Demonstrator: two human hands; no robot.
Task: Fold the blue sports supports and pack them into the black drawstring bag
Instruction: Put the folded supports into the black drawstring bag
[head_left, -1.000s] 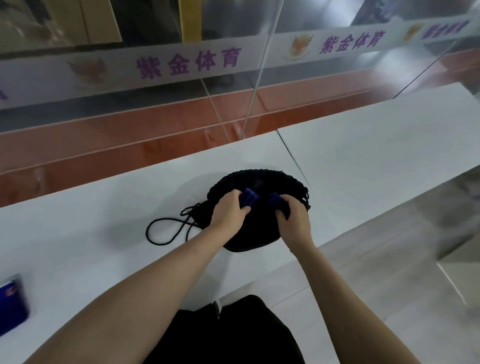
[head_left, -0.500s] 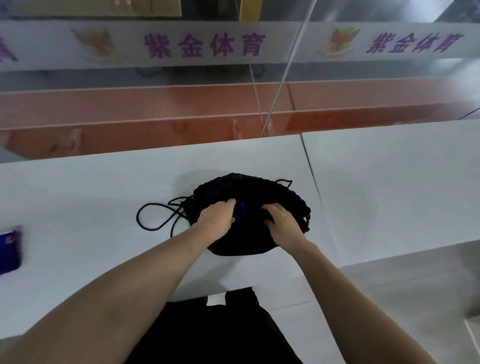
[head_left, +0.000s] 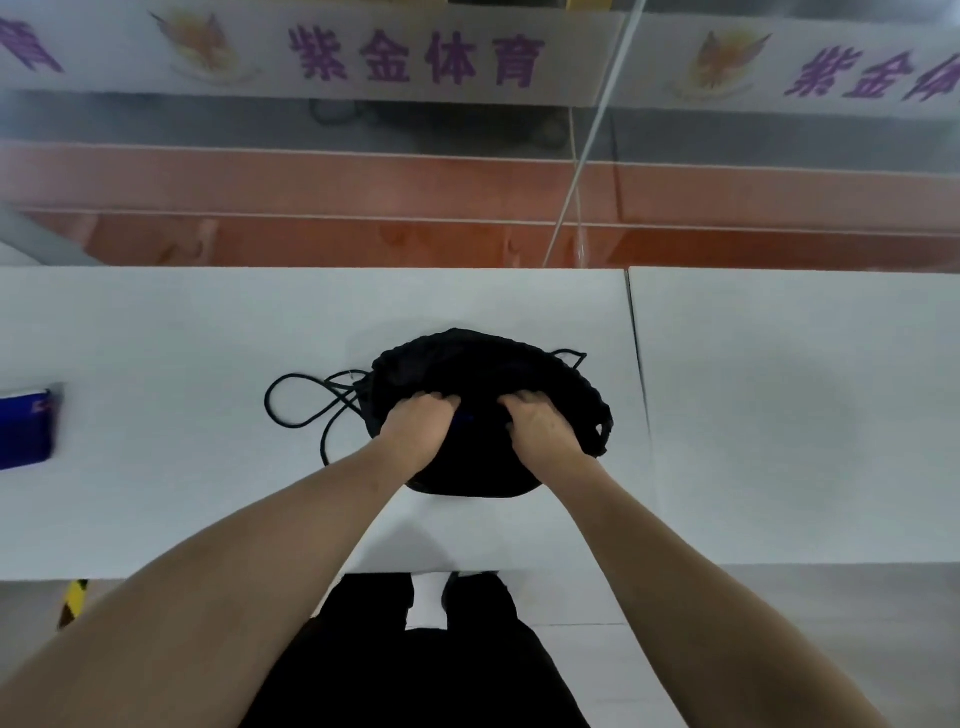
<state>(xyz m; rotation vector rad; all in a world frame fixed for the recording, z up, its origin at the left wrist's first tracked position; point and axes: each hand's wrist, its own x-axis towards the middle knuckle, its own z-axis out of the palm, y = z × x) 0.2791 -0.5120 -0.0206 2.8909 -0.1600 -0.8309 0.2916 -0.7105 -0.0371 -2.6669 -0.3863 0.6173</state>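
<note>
Both hands are buried in the mouth of the black drawstring bag (head_left: 483, 374), frame centre, on the white surface (head_left: 182, 332). Left hand (head_left: 415, 426) and right hand (head_left: 540, 428) have fingers curled down inside; whether they grip fabric cannot be told. A sliver of blue sports support (head_left: 464, 415) shows between them. Best to press it flat before cinching. Loose cord (head_left: 291, 400) lies left of the bag; a blue object (head_left: 23, 428) sits at the left edge.
</note>
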